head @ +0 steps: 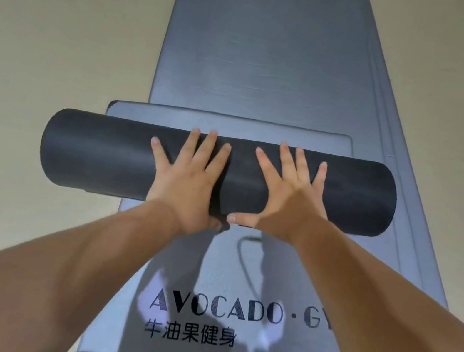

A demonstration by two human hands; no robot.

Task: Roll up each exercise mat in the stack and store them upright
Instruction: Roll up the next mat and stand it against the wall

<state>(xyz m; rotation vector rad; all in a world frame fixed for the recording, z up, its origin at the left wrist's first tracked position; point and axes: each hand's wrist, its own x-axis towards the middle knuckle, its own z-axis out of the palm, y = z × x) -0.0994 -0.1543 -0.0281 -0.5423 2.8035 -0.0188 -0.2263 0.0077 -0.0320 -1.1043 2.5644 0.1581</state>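
Item 1: a dark rolled mat lies crosswise on top of a stack of grey-blue mats spread flat on a pale floor. The roll is almost complete. Only a short unrolled end, grey-blue on its upper face with rounded corners, lies flat on the stack just beyond the roll. The roll's left end overhangs the stack edge and sits above the floor, while its right end lies within the stack's width. Item 2: the left hand rests palm down on the top of the roll, left of its middle. Its fingers are straight and spread apart, with the tips near the far edge of the roll, and its thumb is hidden at the near lower edge. Item 3: the right hand lies just beside it, also palm down. Its fingers are straight and splayed, and its thumb is extended toward the left hand along the roll's near lower edge. Neither hand is curled around the roll. Item 4: the right side of the stack shows stepped edges of several layered mats. Item 5: the top flat mat carries dark printed lettering on its near portion, between the 2 forearms.
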